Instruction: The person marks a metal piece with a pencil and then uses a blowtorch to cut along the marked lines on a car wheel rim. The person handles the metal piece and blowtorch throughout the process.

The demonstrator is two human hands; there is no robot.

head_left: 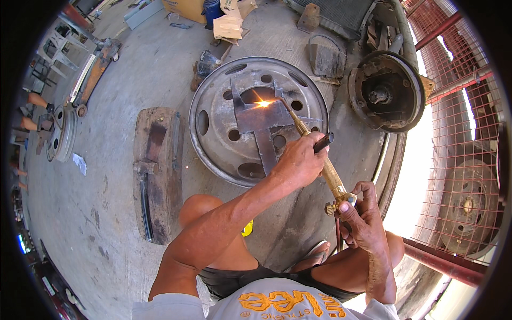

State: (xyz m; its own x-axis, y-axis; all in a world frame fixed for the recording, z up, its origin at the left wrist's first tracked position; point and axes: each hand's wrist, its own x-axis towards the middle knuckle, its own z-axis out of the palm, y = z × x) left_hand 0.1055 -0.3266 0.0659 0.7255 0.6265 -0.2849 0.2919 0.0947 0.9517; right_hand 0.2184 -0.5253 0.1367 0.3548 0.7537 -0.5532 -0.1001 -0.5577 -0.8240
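Fingers of both hands, left hand and right hand, wrap the brass torch, flame over the steel rim's centre.

Head camera looks steeply down, close above the concrete floor

Vehicle workshop: wheel rim, brake drum.

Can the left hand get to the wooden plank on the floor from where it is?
Probably yes. The left hand grips the cutting torch over the wheel rim; the wooden plank lies just left of the rim on bare concrete, nothing between. It would have to let go of the torch first.
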